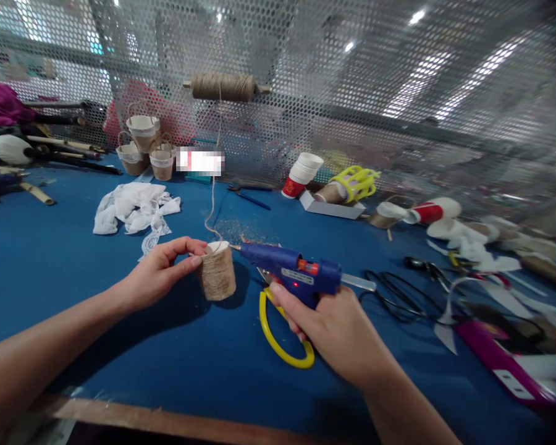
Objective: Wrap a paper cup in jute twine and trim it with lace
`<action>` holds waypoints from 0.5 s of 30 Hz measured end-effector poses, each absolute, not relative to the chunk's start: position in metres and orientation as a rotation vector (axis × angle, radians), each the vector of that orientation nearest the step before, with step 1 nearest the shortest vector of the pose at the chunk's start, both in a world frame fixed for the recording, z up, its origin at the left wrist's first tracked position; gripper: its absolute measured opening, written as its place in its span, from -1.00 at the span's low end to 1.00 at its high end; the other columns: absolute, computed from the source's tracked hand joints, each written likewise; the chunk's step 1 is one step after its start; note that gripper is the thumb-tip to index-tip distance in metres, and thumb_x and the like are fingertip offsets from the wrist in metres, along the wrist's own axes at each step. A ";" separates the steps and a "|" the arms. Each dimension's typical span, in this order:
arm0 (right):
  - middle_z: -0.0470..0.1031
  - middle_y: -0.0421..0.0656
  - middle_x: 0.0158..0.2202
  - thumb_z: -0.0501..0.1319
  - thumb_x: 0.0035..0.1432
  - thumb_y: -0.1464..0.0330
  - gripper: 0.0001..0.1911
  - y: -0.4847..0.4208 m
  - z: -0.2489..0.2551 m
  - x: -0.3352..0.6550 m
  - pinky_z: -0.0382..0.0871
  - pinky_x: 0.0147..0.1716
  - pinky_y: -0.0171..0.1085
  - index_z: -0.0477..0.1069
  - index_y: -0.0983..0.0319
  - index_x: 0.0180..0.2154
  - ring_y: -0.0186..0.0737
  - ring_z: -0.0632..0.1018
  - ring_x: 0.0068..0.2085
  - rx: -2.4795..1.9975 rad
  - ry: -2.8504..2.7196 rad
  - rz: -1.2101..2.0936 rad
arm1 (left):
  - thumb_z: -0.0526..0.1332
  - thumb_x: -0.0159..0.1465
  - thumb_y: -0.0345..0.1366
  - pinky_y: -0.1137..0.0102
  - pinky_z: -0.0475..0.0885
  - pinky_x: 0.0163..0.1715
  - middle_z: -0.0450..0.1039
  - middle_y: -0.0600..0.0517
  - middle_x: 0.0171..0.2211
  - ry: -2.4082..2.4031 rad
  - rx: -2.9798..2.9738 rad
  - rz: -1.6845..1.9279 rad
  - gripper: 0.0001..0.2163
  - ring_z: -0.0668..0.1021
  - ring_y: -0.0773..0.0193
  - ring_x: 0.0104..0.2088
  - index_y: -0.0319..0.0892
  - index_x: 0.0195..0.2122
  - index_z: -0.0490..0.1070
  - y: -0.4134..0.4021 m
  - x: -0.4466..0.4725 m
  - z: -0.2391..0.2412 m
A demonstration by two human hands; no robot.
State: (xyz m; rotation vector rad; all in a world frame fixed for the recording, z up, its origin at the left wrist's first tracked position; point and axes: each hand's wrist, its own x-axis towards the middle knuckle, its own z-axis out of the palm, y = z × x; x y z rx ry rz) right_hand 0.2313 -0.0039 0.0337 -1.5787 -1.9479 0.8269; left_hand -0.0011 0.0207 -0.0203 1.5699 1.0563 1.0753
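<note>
My left hand pinches the rim of a small paper cup wrapped in brown twine, tilted a little above the blue table. A strand of twine runs from the cup's rim up to a spool of twine on a rod at the mesh. In my right hand is a blue hot glue gun, its nozzle at the right side of the cup's rim. A clear glue stick sticks out of the gun's back. Beneath the gun lie yellow-handled scissors, partly hidden by my hand.
White lace lies left, before several finished twine baskets. Blue-handled pliers rest at the back. Stacked paper cups stand near a white tray. Right, there are black cables and a purple power strip. Perforated metal mesh rises behind.
</note>
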 end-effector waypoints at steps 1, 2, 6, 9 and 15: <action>0.30 -0.27 -0.72 0.10 0.09 0.23 -0.75 -0.004 0.034 0.231 0.27 -0.71 -0.38 0.34 0.26 -0.51 -0.38 0.36 -0.68 -1.570 -1.948 0.840 | 0.13 0.19 -0.22 0.29 0.25 -0.02 0.41 -0.06 -0.16 1.059 1.568 1.074 -0.85 0.42 0.20 -0.06 -0.19 -0.41 0.34 0.021 -0.001 -0.021; 0.30 -0.27 -0.72 0.11 0.09 0.24 -0.75 -0.004 0.033 0.231 0.27 -0.71 -0.38 0.32 0.26 -0.52 -0.38 0.36 -0.68 -1.565 -1.945 0.851 | 0.13 0.19 -0.22 0.29 0.26 -0.02 0.41 -0.06 -0.16 1.060 1.565 1.075 -0.85 0.42 0.20 -0.05 -0.19 -0.40 0.34 0.021 -0.001 -0.021; 0.29 -0.29 -0.74 0.12 0.09 0.25 -0.75 -0.004 0.032 0.230 0.26 -0.71 -0.38 0.29 0.24 -0.56 -0.39 0.34 -0.70 -1.531 -1.940 0.846 | 0.14 0.19 -0.19 0.31 0.27 -0.04 0.42 -0.06 -0.14 1.054 1.547 1.082 -0.84 0.43 0.18 -0.06 -0.19 -0.39 0.34 0.022 -0.002 -0.024; 0.29 -0.30 -0.74 0.11 0.10 0.28 -0.77 -0.004 0.031 0.230 0.25 -0.71 -0.37 0.31 0.24 -0.54 -0.39 0.34 -0.70 -1.485 -1.970 0.802 | 0.14 0.19 -0.19 0.29 0.28 -0.04 0.42 -0.06 -0.13 1.055 1.541 1.086 -0.84 0.43 0.19 -0.07 -0.19 -0.38 0.34 0.022 -0.003 -0.025; 0.35 -0.26 -0.69 0.11 0.08 0.27 -0.80 -0.004 0.029 0.231 0.32 -0.62 -0.33 0.38 0.25 -0.46 -0.32 0.41 -0.61 -1.419 -2.022 0.709 | 0.13 0.20 -0.20 0.27 0.29 -0.05 0.42 -0.05 -0.14 1.049 1.543 1.082 -0.84 0.44 0.20 -0.10 -0.19 -0.38 0.34 0.021 -0.002 -0.024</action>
